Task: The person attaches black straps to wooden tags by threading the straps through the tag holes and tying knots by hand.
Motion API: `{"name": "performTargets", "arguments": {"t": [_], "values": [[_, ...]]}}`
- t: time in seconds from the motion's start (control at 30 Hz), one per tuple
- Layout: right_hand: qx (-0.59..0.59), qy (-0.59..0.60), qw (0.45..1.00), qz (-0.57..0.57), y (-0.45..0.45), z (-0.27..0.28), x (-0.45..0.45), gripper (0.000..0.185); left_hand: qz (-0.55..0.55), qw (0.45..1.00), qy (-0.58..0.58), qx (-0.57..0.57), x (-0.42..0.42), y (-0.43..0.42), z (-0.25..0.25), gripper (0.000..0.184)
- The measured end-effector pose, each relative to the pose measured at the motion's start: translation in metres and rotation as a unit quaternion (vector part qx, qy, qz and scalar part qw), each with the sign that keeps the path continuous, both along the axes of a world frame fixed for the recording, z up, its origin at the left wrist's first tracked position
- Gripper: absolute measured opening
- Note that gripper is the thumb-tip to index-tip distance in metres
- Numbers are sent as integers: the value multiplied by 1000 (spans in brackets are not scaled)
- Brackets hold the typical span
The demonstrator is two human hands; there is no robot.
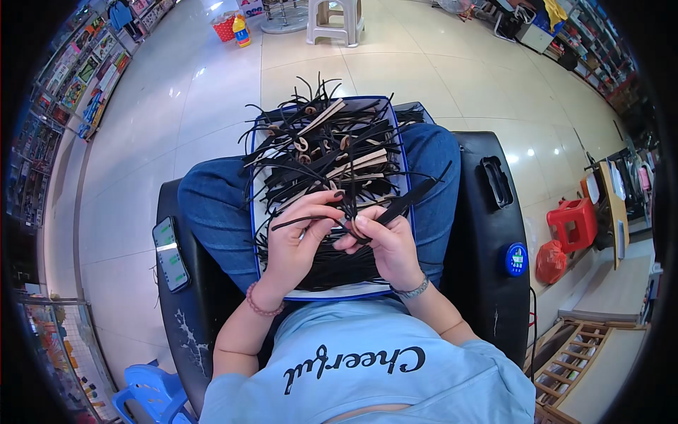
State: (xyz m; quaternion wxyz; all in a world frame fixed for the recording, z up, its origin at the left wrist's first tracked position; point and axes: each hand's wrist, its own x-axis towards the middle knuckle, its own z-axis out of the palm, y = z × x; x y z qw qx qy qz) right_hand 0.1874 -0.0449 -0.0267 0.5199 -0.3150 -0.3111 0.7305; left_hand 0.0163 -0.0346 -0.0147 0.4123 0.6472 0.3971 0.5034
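Observation:
A shallow white box with a blue rim (402, 159) rests on my lap, heaped with black strips and thin black cords (311, 279). Several tan strips (360, 164) and brown rings (302, 144) lie among them. Over the near half of the box, my right hand (390, 244) is closed on a black strap (417, 196) that sticks out to the upper right, with a small tan ring by the thumb. My left hand (302, 230) pinches a thin black cord (288, 222) right beside it. The cord's exact path between the fingers is hidden.
I sit in a worn black armchair. A phone (171, 254) lies on its left arm; a black tray (496, 182) and a round blue tin (516, 259) are on the right arm. A red stool (572, 225), grey stool (335, 21) and blue chair (152, 392) stand around.

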Motion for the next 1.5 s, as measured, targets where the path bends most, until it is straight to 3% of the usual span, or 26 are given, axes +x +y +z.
{"name": "performTargets", "arguments": {"t": [0.13,0.33,0.47,0.73,0.93,1.07,1.17,1.2,1.33,1.43,1.5], "values": [[24,-7,998,51,0,-3,2,14,-21,998,-48,-41,-1,1,0,14],[49,-78,993,76,0,-3,4,13,-80,993,80,36,-7,11,8,15],[49,-132,987,83,2,0,5,11,-94,990,109,-2,-2,9,23,15],[20,-57,991,116,7,2,1,21,-113,976,181,41,-10,19,21,9],[34,-44,987,148,5,-5,3,21,-118,974,191,-40,-13,20,33,5],[43,-35,977,204,0,-4,1,20,-120,974,69,-181,-18,34,39,5],[61,-10,965,254,-3,-3,-2,21,-188,957,146,-165,-19,54,24,5],[75,-11,958,276,-3,-2,-3,22,-253,950,45,-179,-16,58,11,5],[104,-41,934,339,1,7,-3,33,-357,898,-56,-252,1,56,-5,5],[105,-55,932,344,1,5,-4,38,-346,885,-77,-302,0,51,-7,5],[94,-76,932,340,1,4,-4,39,-263,940,15,-218,-7,47,-4,11]]}}
